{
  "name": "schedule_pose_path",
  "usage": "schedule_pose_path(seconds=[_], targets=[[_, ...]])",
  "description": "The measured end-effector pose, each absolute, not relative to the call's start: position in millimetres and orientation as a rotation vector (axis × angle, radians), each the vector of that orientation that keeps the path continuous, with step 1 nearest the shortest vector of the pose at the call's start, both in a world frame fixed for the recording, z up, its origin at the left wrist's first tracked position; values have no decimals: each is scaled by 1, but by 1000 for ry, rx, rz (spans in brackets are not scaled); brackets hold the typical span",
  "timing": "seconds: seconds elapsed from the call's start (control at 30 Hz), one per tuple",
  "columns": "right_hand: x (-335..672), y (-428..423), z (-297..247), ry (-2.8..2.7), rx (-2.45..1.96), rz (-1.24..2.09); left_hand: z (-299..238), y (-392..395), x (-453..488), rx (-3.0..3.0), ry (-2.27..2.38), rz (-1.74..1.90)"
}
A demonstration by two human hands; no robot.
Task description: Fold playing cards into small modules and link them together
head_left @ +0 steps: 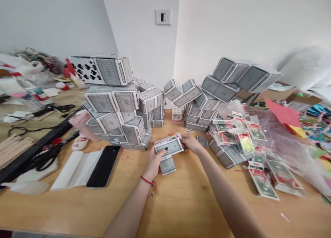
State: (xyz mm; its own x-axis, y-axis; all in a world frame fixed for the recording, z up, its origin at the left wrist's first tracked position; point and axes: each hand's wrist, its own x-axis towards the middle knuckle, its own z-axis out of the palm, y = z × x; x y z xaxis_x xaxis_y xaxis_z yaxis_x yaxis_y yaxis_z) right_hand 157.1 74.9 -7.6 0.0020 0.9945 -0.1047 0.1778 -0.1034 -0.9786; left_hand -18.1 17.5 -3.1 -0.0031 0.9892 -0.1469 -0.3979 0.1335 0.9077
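Observation:
Between my hands, above the middle of the wooden table, is a partly folded piece made of playing cards with grey patterned backs. My left hand is closed on its left side, thumb lying over the top. At its right end, the fingers of my right hand pinch the edge. One card flap hangs down toward me from the piece. Behind my left hand rises a stack of boxes folded from cards. A similar stack stands beyond my right hand.
Opened card packs and plastic wrap pile up at right. On the left lie a black phone, white paper, black scissors and wooden sticks. A wall stands behind the table.

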Motion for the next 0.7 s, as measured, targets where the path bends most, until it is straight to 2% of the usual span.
schedule_pose_path(seconds=[0.17,0.3,0.53,0.7], targets=[[180,46,7,-1079,-1149,1572,-3,18,-21,723,992,1393],[189,19,2,-984,-1040,1710,-4,20,-21,635,949,1458],[173,1,-13,-958,-1039,1398,-10,22,-18,547,952,1421],[160,-7,-6,-1073,-1043,1316,-10,21,-15,528,950,1409]])
